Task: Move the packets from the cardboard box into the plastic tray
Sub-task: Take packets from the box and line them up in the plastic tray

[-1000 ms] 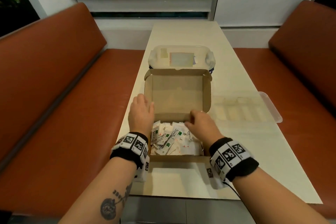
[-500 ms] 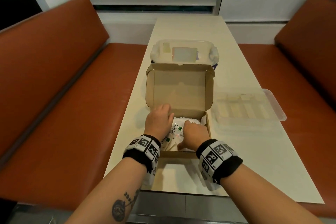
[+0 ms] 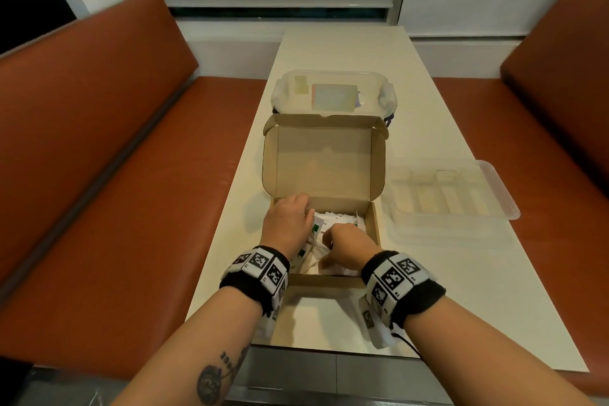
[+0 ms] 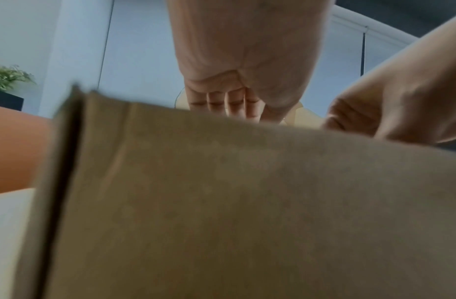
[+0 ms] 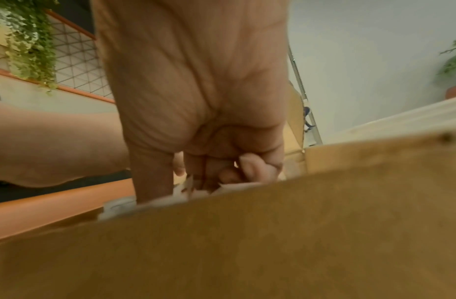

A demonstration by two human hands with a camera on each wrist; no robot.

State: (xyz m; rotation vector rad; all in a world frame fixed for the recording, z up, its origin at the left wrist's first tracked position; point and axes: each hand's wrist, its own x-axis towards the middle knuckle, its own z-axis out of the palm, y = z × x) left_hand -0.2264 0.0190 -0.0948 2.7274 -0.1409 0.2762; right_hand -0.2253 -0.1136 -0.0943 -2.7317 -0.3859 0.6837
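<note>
An open cardboard box [image 3: 373, 224] sits on the table's near end with its lid upright. Several white packets [image 3: 342, 219] lie loose inside. Both hands are down in the box. My left hand [image 3: 300, 208] lies on the packets at the left side, fingers straight [image 4: 222, 105]. My right hand [image 3: 333, 237] is curled into the pile, and in the right wrist view its fingers [image 5: 250, 164] close around packets [image 5: 119, 204]. The clear plastic tray [image 3: 494, 204] stands right of the box. The box wall [image 4: 247, 202] fills the lower half of both wrist views.
A lidded clear plastic container [image 3: 333, 92] stands directly behind the box lid. Orange bench seats [image 3: 99, 208] flank the narrow cream table [image 3: 461, 290] on both sides. The far end of the table runs up to a wall under a window.
Both hands have dropped from the box's back edge into the packets and drawn closer together. The right hand has curled from flat into a grip.
</note>
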